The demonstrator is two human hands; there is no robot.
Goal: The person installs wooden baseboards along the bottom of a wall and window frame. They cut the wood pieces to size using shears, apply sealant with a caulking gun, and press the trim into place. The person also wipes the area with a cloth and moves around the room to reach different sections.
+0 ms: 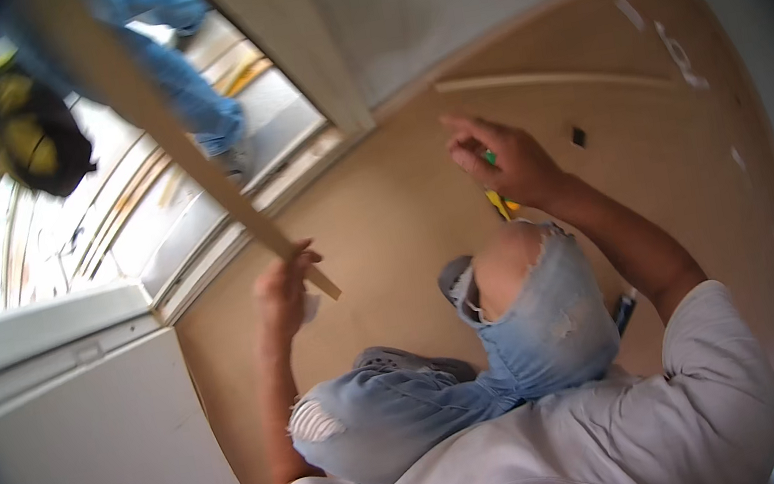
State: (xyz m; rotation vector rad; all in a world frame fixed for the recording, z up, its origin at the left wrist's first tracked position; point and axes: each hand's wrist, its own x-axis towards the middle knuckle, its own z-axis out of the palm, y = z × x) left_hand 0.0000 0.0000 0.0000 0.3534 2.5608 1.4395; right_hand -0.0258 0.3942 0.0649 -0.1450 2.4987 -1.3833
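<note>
My left hand point(282, 294) is closed around the lower end of a flat, light-brown wooden strip point(197, 161). The strip slants up and left through the doorway, its near end just past my fingers. A small white piece point(311, 307) shows beside that hand. My right hand point(508, 162) hangs in the air over the floor, index finger stretched and the others partly bent, and seems to grip nothing. Behind it, partly hidden, lies a yellow and green item point(500, 204) whose kind I cannot make out.
Another person in blue jeans point(180, 82) stands outside the doorway; a black and yellow glove point(30, 131) shows there. A door sill point(244, 236) borders the brown floor point(373, 214). A thin strip point(553, 76) and a small black piece point(578, 138) lie right. A white panel point(88, 462) stands left.
</note>
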